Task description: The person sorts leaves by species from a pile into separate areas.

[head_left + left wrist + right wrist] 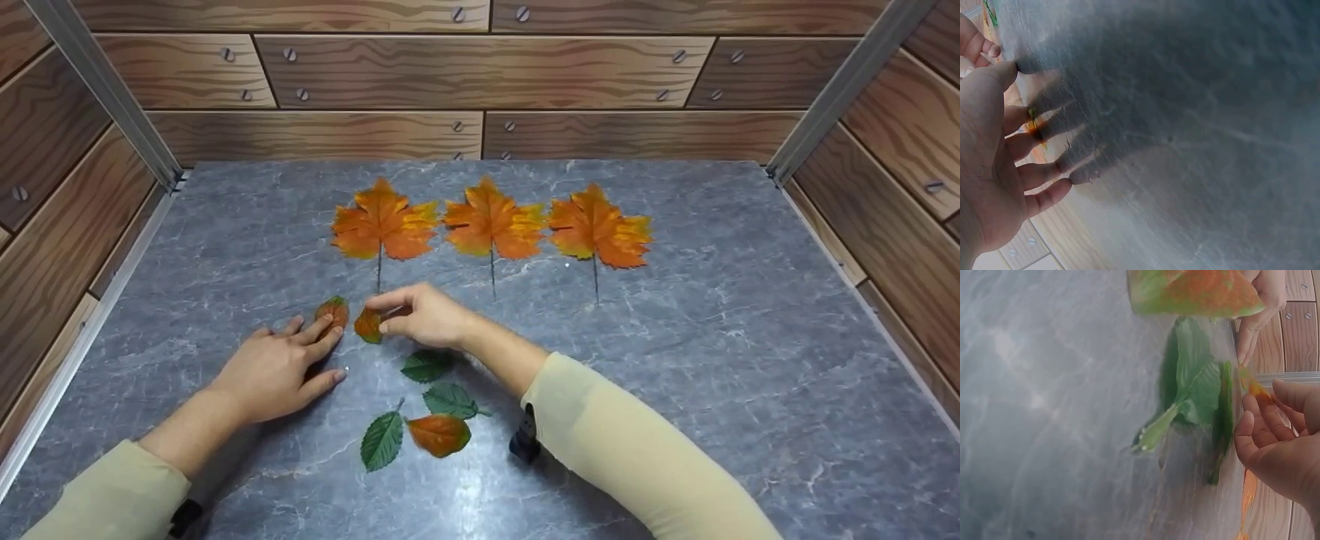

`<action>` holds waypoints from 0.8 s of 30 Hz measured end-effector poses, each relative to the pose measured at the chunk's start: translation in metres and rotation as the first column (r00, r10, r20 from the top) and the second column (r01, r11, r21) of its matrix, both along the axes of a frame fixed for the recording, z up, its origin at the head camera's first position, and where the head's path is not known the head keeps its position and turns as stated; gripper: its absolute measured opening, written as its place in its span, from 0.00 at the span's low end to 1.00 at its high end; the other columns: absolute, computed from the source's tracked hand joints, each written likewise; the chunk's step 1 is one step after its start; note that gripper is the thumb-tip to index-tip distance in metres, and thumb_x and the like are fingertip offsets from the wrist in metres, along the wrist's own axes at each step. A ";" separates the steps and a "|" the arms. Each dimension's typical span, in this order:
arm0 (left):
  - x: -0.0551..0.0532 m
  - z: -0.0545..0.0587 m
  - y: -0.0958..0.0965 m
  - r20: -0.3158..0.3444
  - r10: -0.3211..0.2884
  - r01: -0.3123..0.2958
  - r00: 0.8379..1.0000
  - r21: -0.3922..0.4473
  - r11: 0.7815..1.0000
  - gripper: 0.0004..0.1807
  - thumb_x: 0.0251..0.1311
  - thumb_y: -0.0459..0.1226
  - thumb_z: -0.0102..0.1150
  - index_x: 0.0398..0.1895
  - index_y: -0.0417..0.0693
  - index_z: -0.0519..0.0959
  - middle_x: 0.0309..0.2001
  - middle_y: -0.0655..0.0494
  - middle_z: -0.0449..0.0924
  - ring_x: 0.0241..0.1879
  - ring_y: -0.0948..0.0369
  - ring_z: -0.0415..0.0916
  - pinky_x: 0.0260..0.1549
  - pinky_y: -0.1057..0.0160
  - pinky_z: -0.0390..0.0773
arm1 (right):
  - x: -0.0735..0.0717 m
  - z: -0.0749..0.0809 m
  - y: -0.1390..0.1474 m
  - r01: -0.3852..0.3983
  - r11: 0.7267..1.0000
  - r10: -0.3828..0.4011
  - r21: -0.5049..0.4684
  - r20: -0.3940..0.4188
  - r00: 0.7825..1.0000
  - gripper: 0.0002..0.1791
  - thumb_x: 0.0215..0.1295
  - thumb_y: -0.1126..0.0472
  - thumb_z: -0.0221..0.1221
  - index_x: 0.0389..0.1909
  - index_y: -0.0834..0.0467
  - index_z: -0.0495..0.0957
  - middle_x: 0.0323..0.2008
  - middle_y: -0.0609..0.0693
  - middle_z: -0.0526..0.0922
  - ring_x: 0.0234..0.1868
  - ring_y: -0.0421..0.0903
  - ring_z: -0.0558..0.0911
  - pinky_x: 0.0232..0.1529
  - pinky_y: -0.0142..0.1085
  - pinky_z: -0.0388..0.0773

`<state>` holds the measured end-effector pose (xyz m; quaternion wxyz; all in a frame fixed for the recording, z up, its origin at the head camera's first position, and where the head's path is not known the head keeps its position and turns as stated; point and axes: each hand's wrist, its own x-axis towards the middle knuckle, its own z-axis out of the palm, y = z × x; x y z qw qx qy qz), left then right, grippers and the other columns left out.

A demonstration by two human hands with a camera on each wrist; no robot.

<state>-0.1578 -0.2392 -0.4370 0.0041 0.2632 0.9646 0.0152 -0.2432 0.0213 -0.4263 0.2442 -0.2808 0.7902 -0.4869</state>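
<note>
My left hand (274,369) lies with fingers spread, its fingertips pressing on a small orange-green leaf (331,309) at the left. In the left wrist view, that leaf (1035,128) is mostly hidden behind the fingers. Just to the right, my right hand (431,319) pinches another small orange-green leaf (367,327) between thumb and fingers. The right wrist view also shows this held leaf (1256,387) at the fingertips. Nearest the right hand on the table lies a dark green leaf (426,365), partly under the wrist.
Three orange maple leaves (381,225), (491,225), (598,229) form a row at the back, stems toward me. Closer in lie two green leaves (450,400), (382,441) and an orange-red leaf (439,435). Wood-patterned walls (480,71) enclose the grey marbled table (712,315).
</note>
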 end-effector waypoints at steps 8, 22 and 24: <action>0.000 -0.002 -0.001 -0.009 -0.002 0.002 1.000 0.002 1.000 0.37 0.77 0.61 0.52 0.77 0.47 0.74 0.75 0.42 0.70 0.66 0.31 0.73 0.57 0.26 0.74 | 0.002 0.010 0.014 -0.023 1.000 0.024 0.021 -0.036 0.999 0.25 0.78 0.67 0.61 0.73 0.59 0.77 0.66 0.58 0.82 0.63 0.50 0.83 0.58 0.38 0.81; 0.000 -0.003 -0.002 0.011 0.002 -0.002 1.000 0.014 1.000 0.38 0.77 0.62 0.52 0.78 0.47 0.72 0.76 0.42 0.68 0.68 0.31 0.71 0.60 0.26 0.72 | 0.021 0.050 0.072 -0.161 0.985 0.169 0.060 -0.151 0.974 0.22 0.74 0.67 0.65 0.68 0.56 0.82 0.58 0.54 0.88 0.55 0.45 0.86 0.54 0.36 0.83; 0.000 -0.003 -0.003 0.013 0.002 -0.003 1.000 0.015 1.000 0.38 0.77 0.62 0.52 0.78 0.47 0.72 0.76 0.42 0.68 0.68 0.31 0.71 0.59 0.26 0.72 | 0.026 0.052 0.078 -0.195 0.978 0.205 0.079 -0.149 0.967 0.21 0.73 0.67 0.66 0.65 0.56 0.84 0.56 0.53 0.88 0.51 0.43 0.87 0.52 0.36 0.84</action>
